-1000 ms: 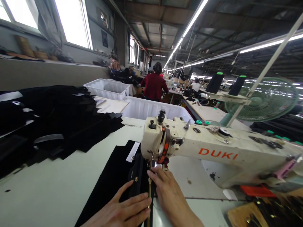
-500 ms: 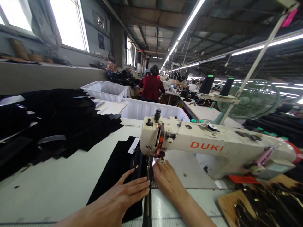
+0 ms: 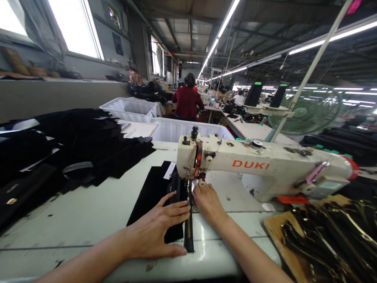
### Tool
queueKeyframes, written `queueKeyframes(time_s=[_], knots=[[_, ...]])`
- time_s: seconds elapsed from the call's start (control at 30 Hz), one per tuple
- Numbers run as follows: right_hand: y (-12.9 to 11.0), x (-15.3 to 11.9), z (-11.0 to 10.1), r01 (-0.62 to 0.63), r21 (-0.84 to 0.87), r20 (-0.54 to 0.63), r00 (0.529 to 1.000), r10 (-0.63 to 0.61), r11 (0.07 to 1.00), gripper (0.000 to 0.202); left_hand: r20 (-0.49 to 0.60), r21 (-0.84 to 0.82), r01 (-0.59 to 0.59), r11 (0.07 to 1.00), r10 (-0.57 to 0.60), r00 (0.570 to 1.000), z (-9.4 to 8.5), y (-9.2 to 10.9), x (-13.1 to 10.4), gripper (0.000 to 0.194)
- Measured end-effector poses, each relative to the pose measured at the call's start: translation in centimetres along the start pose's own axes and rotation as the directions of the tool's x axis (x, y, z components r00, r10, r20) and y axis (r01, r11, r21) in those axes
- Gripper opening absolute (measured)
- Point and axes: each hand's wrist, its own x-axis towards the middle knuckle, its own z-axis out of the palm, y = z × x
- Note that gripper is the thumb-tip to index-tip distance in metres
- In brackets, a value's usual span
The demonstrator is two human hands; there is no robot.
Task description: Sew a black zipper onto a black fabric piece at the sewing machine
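My left hand [image 3: 161, 222] lies palm down with fingers outstretched on a black fabric piece [image 3: 145, 198] and the zipper strip [image 3: 189, 236] along its right side. A white label [image 3: 169, 170] and a small metal fitting show on the piece. The strip runs under the needle area of a cream sewing machine [image 3: 224, 155]. My right hand [image 3: 208, 202] is just right of the needle, its fingertips drawn together beside the strip, close to a white scrap. What those fingertips grip is hidden.
A large pile of black pieces [image 3: 73, 153] covers the table's left side. White plastic bins [image 3: 188, 129] stand behind the machine. At right, a wooden board [image 3: 279, 232] carries several black strips with gold metal. Thread cones [image 3: 253, 94], a green fan [image 3: 304, 112] and a co-worker [image 3: 187, 100] are further off.
The view has tilted down, so the table's front edge and the strip's near end now show. Both hands keep nearly the same place by the needle.
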Motion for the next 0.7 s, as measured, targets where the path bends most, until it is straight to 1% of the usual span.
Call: queueKeyframes(time_s=[0.1,0.2,0.33,0.43,0.57,0.7], knots=[[-1.0,-0.3,0.0,-0.127,-0.006,0.001,0.992,0.127,0.992,0.012,-0.009,0.014,-0.01,1.0,0.01,1.0,0.0,0.0,0.1,0.075],[-1.4,-0.3,0.0,-0.182,0.008,0.024,0.983,0.182,0.983,0.012,-0.013,0.034,-0.013,0.999,0.013,1.0,0.1,-0.2,0.1,0.074],[-1.2,0.6,-0.1,-0.256,0.032,0.049,0.966,0.255,0.966,0.014,-0.01,0.052,-0.031,0.998,0.032,0.999,0.2,-0.4,0.2,0.075],[-1.1,1.2,-0.1,-0.299,0.051,0.064,0.953,0.296,0.953,0.014,-0.012,0.062,-0.042,0.997,0.043,0.999,0.1,-0.4,0.3,0.072],[-1.3,1.1,-0.1,-0.347,0.072,0.083,0.936,0.341,0.935,0.015,-0.024,0.055,-0.047,0.997,0.048,0.999,-0.1,-0.2,0.3,0.07],[-1.1,1.4,0.0,-0.351,0.096,0.074,0.936,0.345,0.931,0.015,-0.015,0.061,-0.049,0.997,0.05,0.999,-0.1,-0.3,0.3,0.069]])
